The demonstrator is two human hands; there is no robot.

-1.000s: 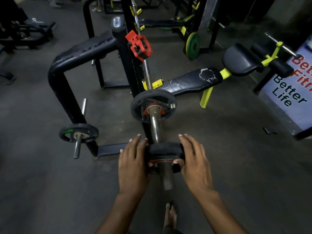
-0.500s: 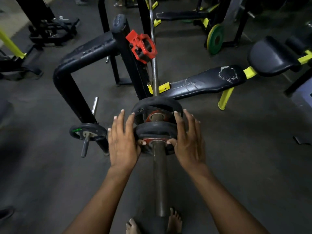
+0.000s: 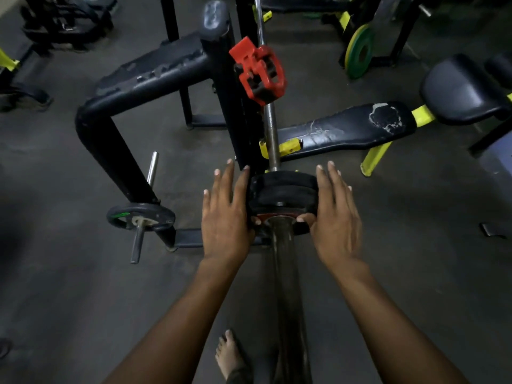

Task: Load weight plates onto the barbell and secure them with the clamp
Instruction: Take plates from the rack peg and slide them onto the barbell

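Plate now flush, hands flanking.

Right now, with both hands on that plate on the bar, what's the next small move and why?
Probably let go and reach for the red clamp. The plate that the left hand and right hand hold already sits against the other plate, and nothing secures them on the barbell.

Two black weight plates stacked together on barbell sleeve, faces touching. Left hand flat on left rim, right hand on right rim, thumbs on near face by hub, fingers spread. Red clamp further up bar past plates, well apart. Rack upright just left of bar. Spare plate on rack peg, left. Bare foot on floor.
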